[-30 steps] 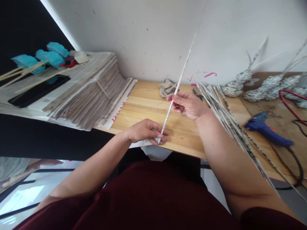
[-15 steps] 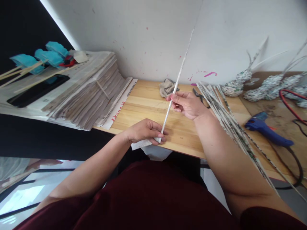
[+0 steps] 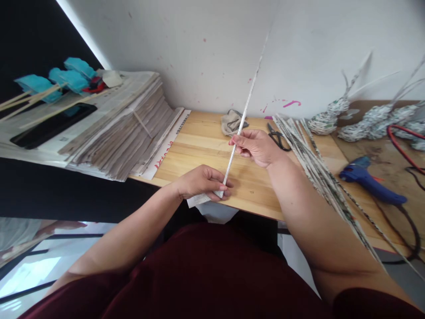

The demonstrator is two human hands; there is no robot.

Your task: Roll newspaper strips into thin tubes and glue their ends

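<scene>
A long thin rolled paper tube point(image 3: 245, 107) slants up from the table's front edge toward the wall. My right hand point(image 3: 257, 147) pinches it partway along with thumb and fingers. At its lower end my left hand point(image 3: 207, 184) grips the paper strip point(image 3: 197, 200) where it winds into the tube. The loose tail of that strip, white with print, sticks out under my left hand past the table edge. My left palm and fingers hide part of the strip.
Left stands a newspaper stack point(image 3: 142, 119) with a phone point(image 3: 55, 124) on top. Behind lie a cloth point(image 3: 232, 122) and scissors point(image 3: 278, 137). Right are several paper tubes point(image 3: 318, 173), woven paper pieces point(image 3: 327, 119) and a blue glue gun point(image 3: 372, 179). The wooden table point(image 3: 186, 150) meets the wall.
My right hand has shifted slightly left with the tube, whose upper part leans a little further left. The strip's loose tail shows shorter beside my left hand.
</scene>
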